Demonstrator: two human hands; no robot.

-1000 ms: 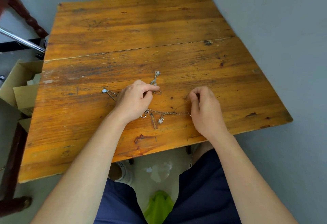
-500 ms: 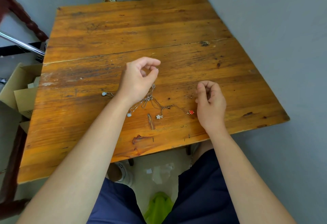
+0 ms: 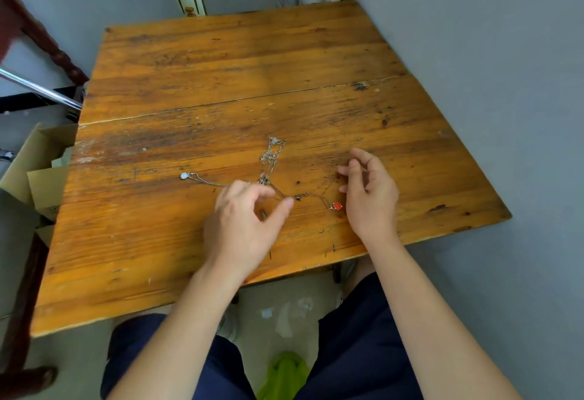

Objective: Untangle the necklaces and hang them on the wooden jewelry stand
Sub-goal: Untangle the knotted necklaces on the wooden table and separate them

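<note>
Lying at the middle of the frame, the tangled necklaces (image 3: 271, 175) stretch from a pale pendant (image 3: 184, 175) at left to a red pendant (image 3: 337, 206) at right. The left hand (image 3: 245, 225), half open and empty, hovers nearest the knot; the right hand (image 3: 369, 197), loosely open, holds nothing. The wooden surface (image 3: 221, 67) fills a grey corner; no stand is visible.

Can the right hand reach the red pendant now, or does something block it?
Probably yes. The right hand is open, right beside the red pendant on the table, with nothing between them.
</note>
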